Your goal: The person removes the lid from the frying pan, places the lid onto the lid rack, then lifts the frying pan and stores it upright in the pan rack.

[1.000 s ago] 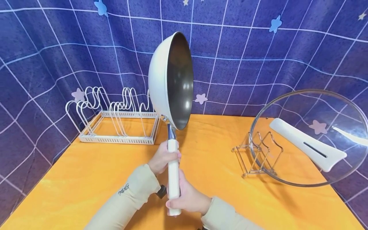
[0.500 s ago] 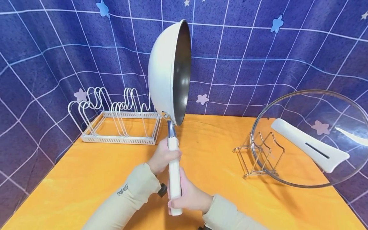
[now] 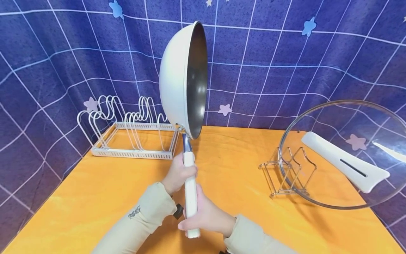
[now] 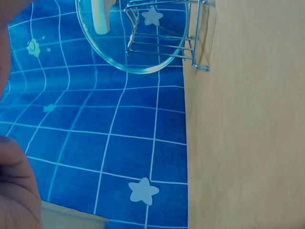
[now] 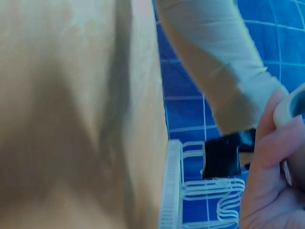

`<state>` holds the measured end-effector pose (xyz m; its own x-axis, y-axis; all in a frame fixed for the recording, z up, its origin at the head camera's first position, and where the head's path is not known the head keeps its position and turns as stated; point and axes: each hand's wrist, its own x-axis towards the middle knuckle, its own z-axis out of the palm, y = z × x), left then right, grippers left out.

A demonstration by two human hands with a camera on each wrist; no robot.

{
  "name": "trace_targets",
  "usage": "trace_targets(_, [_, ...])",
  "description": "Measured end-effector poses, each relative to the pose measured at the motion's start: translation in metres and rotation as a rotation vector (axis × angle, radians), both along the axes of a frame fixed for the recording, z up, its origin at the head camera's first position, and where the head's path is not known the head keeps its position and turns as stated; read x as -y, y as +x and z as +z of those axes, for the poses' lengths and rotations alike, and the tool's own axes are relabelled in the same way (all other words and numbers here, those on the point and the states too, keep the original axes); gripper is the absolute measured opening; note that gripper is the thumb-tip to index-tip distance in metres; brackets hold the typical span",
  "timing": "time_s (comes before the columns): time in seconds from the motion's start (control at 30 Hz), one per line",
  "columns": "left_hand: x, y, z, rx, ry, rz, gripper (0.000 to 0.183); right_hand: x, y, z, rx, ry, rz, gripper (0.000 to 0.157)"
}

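Observation:
A deep wok [image 3: 173, 77], white outside and dark inside, is held up over the table with its opening facing right. Both hands grip its white handle [image 3: 191, 194]. My left hand [image 3: 178, 174] wraps the upper part, just below the metal neck. Lower down, my right hand [image 3: 207, 215] holds the handle near its end, thumb across the front. In the right wrist view, curled fingers [image 5: 274, 164] surround the handle's round end [image 5: 284, 112]. The left wrist view catches only part of a hand [image 4: 19, 191] at its left edge.
A white wire rack [image 3: 133, 154] stands at the back left, partly behind the wok. On the right, a glass lid [image 3: 333, 207] with a long white handle [image 3: 345, 160] stands upright in a small metal wire stand [image 3: 288, 192]. A blue star-patterned curtain [image 3: 247, 77] hangs behind the orange tabletop [image 3: 234, 158].
The wok's head has risen and its opening has turned further to the right, then it has shifted slightly left. Both hands keep their places on the handle.

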<state>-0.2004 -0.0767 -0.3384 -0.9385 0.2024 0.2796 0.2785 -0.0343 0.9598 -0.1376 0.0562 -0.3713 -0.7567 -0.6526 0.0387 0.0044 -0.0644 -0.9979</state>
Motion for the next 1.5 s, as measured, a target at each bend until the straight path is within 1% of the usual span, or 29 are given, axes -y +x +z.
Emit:
trace_targets(0.1, [0.000, 0.001, -0.001, -0.019, -0.008, -0.007, 0.024, 0.001, 0.003, 0.003, 0.058, -0.018, -0.003, 0.069])
trace_targets(0.2, [0.000, 0.001, -0.001, -0.040, -0.020, -0.006, 0.024, 0.001, 0.005, 0.002, 0.085, -0.040, 0.002, 0.069])
trace_targets(0.27, [0.000, 0.002, -0.001, -0.047, -0.031, 0.001, 0.026, 0.000, 0.005, 0.001, 0.078, -0.041, 0.007, 0.070])
trace_targets(0.4, [0.001, 0.001, 0.001, -0.042, -0.070, 0.041, 0.027, 0.000, 0.001, -0.002, 0.049, -0.044, 0.027, 0.070])
trace_targets(0.57, [0.005, -0.004, 0.011, -0.031, -0.143, 0.095, 0.026, 0.005, -0.007, 0.002, 0.013, -0.031, 0.032, 0.072])
trace_targets(0.63, [0.008, -0.006, 0.015, -0.035, -0.172, 0.112, 0.030, 0.007, -0.010, 0.005, 0.005, -0.021, 0.024, 0.071])
trace_targets(0.73, [0.012, -0.007, 0.020, -0.040, -0.204, 0.115, 0.044, 0.009, -0.013, 0.007, -0.003, -0.007, 0.021, 0.069])
trace_targets(0.8, [0.014, -0.007, 0.021, -0.046, -0.225, 0.116, 0.052, 0.010, -0.014, 0.008, -0.004, -0.003, 0.020, 0.067])
trace_targets(0.9, [0.016, -0.008, 0.021, -0.066, -0.268, 0.122, 0.056, 0.011, -0.016, 0.006, 0.000, -0.008, 0.029, 0.065])
trace_targets(0.93, [0.016, -0.008, 0.021, -0.078, -0.279, 0.126, 0.053, 0.012, -0.016, 0.006, 0.001, -0.013, 0.034, 0.065])
trace_targets(1.0, [0.018, -0.009, 0.020, -0.095, -0.299, 0.138, 0.055, 0.014, -0.017, 0.005, -0.001, -0.020, 0.051, 0.065])
trace_targets(1.07, [0.020, -0.008, 0.020, -0.099, -0.305, 0.146, 0.053, 0.016, -0.018, 0.004, -0.003, -0.024, 0.067, 0.065])
trace_targets(1.1, [0.021, -0.008, 0.020, -0.097, -0.303, 0.145, 0.056, 0.017, -0.018, 0.004, -0.003, -0.025, 0.073, 0.064])
trace_targets(1.17, [0.024, -0.007, 0.021, -0.091, -0.312, 0.149, 0.052, 0.019, -0.019, 0.003, 0.009, -0.032, 0.084, 0.064])
trace_targets(1.23, [0.026, -0.006, 0.021, -0.080, -0.326, 0.151, 0.041, 0.021, -0.019, 0.003, 0.014, -0.036, 0.098, 0.063])
trace_targets(1.3, [0.029, -0.004, 0.023, -0.073, -0.343, 0.157, 0.037, 0.023, -0.019, 0.004, 0.017, -0.041, 0.115, 0.062])
trace_targets(1.33, [0.031, -0.003, 0.023, -0.068, -0.347, 0.160, 0.032, 0.025, -0.019, 0.004, 0.019, -0.044, 0.125, 0.062])
trace_targets(1.5, [0.040, 0.000, 0.029, -0.058, -0.344, 0.181, 0.029, 0.035, -0.018, 0.009, 0.043, -0.069, 0.144, 0.064])
